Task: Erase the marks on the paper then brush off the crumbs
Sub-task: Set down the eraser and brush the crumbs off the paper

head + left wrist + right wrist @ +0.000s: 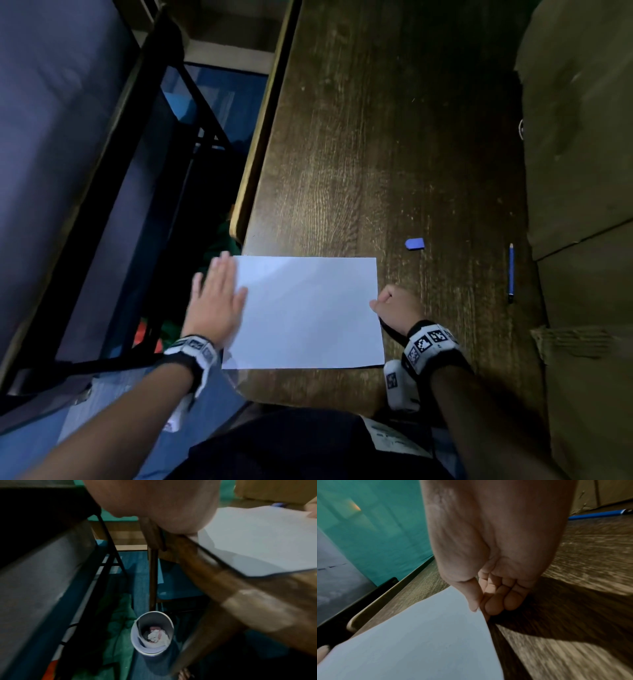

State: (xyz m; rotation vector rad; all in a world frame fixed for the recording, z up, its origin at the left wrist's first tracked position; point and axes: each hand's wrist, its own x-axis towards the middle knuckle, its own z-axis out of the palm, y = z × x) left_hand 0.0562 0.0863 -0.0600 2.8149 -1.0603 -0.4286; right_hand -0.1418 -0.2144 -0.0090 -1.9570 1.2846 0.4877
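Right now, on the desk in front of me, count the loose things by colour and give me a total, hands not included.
White: 1, the paper.
Blue: 2, the eraser and the pencil.
Total: 3 on the desk.

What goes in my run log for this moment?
left hand flat at paper edge | right hand pinches paper | eraser untouched
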